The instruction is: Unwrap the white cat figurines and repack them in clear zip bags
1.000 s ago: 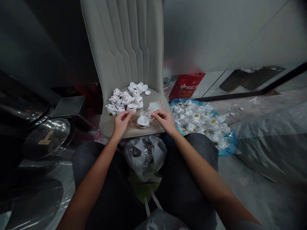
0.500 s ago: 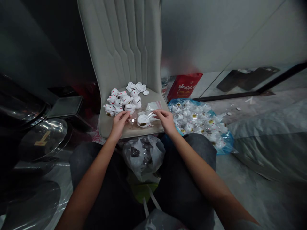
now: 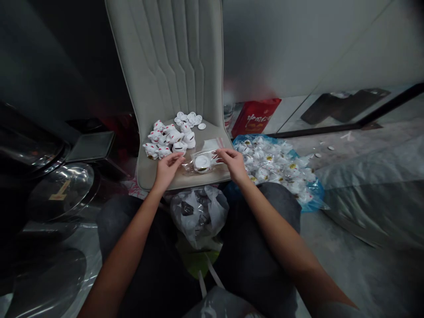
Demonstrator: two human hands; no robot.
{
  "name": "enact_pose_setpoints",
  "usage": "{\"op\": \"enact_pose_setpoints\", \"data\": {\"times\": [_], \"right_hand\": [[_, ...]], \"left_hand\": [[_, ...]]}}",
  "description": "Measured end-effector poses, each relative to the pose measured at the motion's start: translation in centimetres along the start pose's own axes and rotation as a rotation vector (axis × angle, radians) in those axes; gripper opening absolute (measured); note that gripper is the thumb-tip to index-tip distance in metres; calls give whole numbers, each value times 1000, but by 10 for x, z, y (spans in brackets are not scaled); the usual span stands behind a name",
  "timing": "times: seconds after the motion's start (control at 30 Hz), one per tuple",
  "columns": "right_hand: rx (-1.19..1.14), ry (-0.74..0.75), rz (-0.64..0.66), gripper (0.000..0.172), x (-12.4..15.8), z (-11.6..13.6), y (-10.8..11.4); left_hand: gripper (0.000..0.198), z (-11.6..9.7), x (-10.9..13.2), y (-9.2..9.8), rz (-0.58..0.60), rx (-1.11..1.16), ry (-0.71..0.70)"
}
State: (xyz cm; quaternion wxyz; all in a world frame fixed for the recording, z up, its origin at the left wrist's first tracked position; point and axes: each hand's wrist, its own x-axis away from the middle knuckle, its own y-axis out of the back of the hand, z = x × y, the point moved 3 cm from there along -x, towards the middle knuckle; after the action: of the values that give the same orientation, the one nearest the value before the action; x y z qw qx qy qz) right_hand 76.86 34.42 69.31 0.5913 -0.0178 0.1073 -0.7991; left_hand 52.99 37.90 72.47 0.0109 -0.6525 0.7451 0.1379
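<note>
Clear plastic zip bag [image 3: 202,162] flat on the seat of a pale grey upholstered chair [image 3: 212,177], near the front edge, with a round white piece [image 3: 202,162] pressed against the film inside. More clear plastic [image 3: 211,144] just behind it, toward the seat's right side (same bag or a second one, impossible to tell from here). Hands apart, bag between them: left hand [image 3: 167,170] open, fingers [image 3: 177,160] just beside the bag's left end; right hand [image 3: 233,164] with fingertips [image 3: 219,153] on the bag's right end, grip unclear.

Just behind the left hand, on the same seat, a heap of white lucky-cat figurines [image 3: 167,140] with red markings. Behind those, a cluster of white round discs [image 3: 187,118], plus one loose disc [image 3: 202,126] off to the right. Past the seat's right edge, on the floor, a blue plastic bag [image 3: 270,170] full of figurines in clear bags, with a few loose discs [image 3: 318,155] farther right. Below the seat, between dark trouser legs [image 3: 278,203], a white plastic carrier bag [image 3: 198,216] holding dark items. Red packet [image 3: 255,117] behind the chair; chrome round base [image 3: 62,187] with a gold mark at far left.
</note>
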Motion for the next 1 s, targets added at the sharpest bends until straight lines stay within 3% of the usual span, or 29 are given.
{"op": "enact_pose_setpoints", "data": {"times": [0.6, 0.8, 1.0], "right_hand": [[26, 87, 50, 44, -4, -2, 6], [3, 67, 197, 45, -21, -26, -26], [38, 22, 354, 17, -29, -27, -65]], "left_hand": [[38, 7, -6, 12, -57, -55, -30], [38, 7, -7, 9, -39, -12, -7], [36, 4, -6, 12, -53, 39, -35]]}}
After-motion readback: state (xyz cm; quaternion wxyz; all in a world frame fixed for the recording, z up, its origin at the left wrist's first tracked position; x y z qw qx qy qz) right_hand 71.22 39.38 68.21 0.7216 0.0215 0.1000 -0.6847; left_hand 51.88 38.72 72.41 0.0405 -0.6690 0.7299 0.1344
